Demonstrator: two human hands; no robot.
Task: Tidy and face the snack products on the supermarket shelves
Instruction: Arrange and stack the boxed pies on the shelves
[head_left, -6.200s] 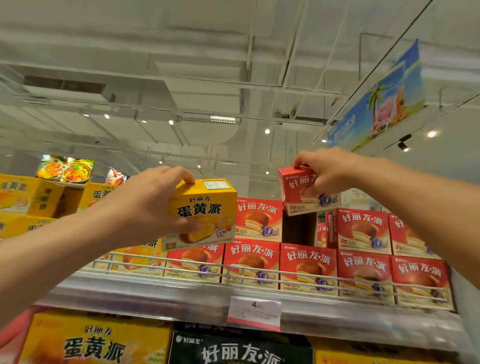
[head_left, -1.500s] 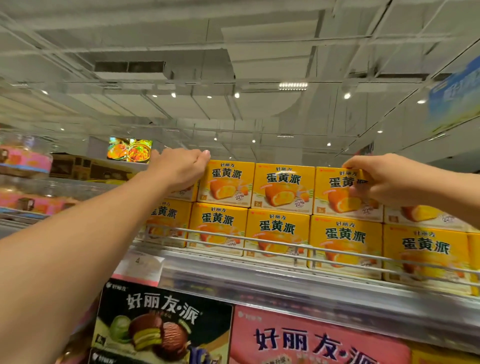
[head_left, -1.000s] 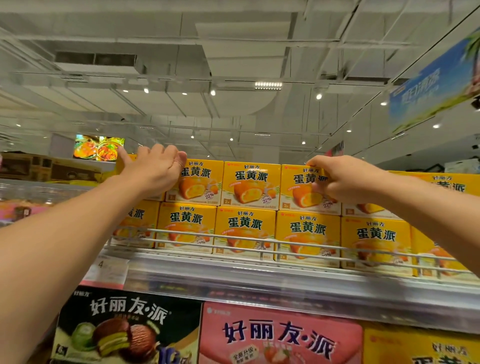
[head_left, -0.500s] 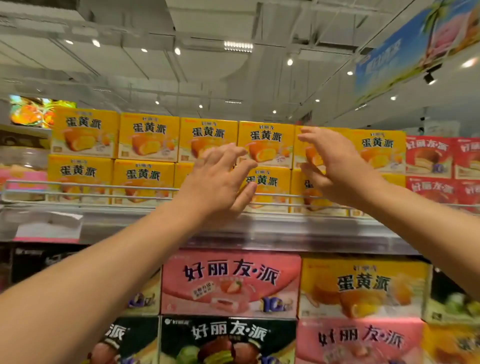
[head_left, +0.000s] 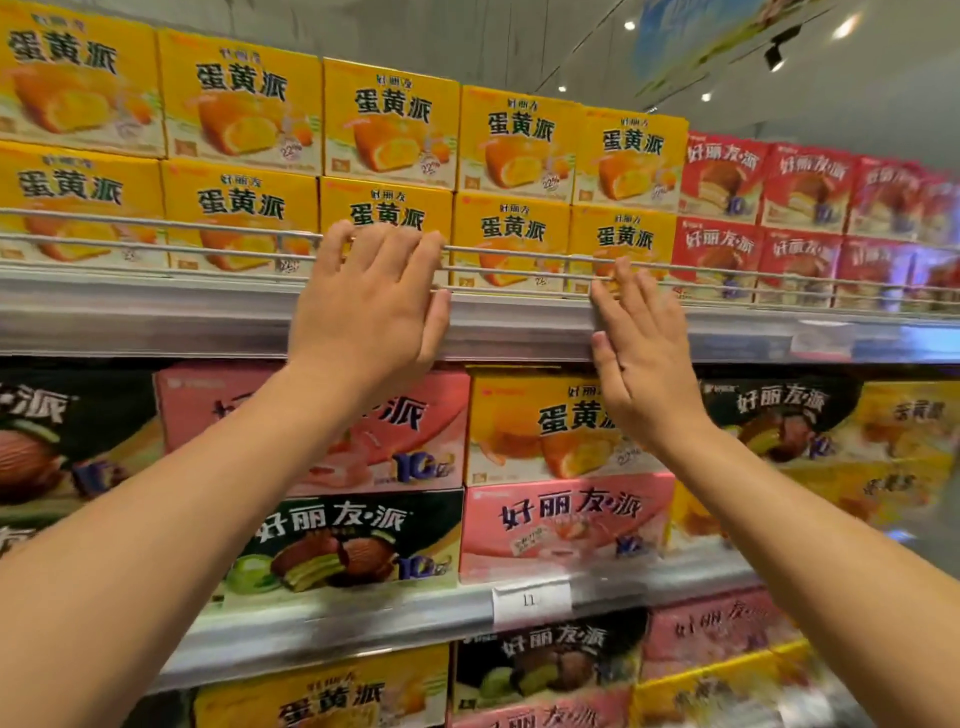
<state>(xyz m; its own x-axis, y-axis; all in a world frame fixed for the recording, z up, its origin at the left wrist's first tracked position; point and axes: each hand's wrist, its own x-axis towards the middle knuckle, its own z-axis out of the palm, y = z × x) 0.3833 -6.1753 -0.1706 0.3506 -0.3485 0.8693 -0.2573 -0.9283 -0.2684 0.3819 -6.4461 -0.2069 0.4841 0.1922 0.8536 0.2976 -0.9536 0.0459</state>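
1. Both hands were up at the top shelf. The left hand (head_left: 366, 306) lay flat with straight fingers over the thin metal wire rail (head_left: 208, 236), fingertips at the lower-row yellow cardboard egg-yolk pie box (head_left: 387, 218). It gripped nothing.

2. The right hand (head_left: 641, 358) stood edge-on, fingers straight and released, in front of the grey metal shelf lip (head_left: 509, 327), just below the next yellow boxes (head_left: 621, 244) along. Whether it touched the rail or a box could not be told.

3. The task's goods sat two rows high on that shelf, yellow boxes running left to centre and red cardboard chocolate pie boxes (head_left: 722, 176) picking up on the right, all fronts turned outward.

4. By my reading, the step in hand was squaring this yellow block, and it looked close to done here.

5. To do it well, press with flat palms, not fingertips — thin card dents. Push each lower box evenly so its front sits parallel to the rail, then check that the box above lines up with it.

6. Watch the seam where yellow meets red; a sideways nudge there could skew the red stack.

7. Below, larger pink, black and yellow pie boxes (head_left: 563, 431) filled the middle shelf, with a white price tag (head_left: 530, 601) on its edge — likely the next stretch to face.
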